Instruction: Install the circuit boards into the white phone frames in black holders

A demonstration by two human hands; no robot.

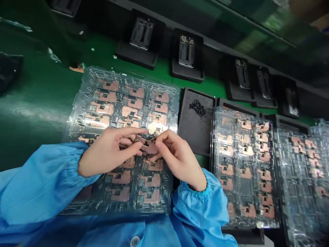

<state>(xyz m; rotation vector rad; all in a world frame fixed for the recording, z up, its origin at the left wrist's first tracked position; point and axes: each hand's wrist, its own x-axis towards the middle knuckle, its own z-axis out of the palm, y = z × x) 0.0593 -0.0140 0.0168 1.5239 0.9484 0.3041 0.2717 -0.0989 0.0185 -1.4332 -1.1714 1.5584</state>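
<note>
The left hand (108, 151) and the right hand (180, 159) meet over a clear tray (84, 85) on the green worktop (38, 103). Their fingers (133, 131) pinch one small copper part (146, 144) between them. To the right of the fingers sits a black tray (195, 137) holding tiny dark pieces (197, 108). Beyond it is a second clear tray (215, 144).
</note>
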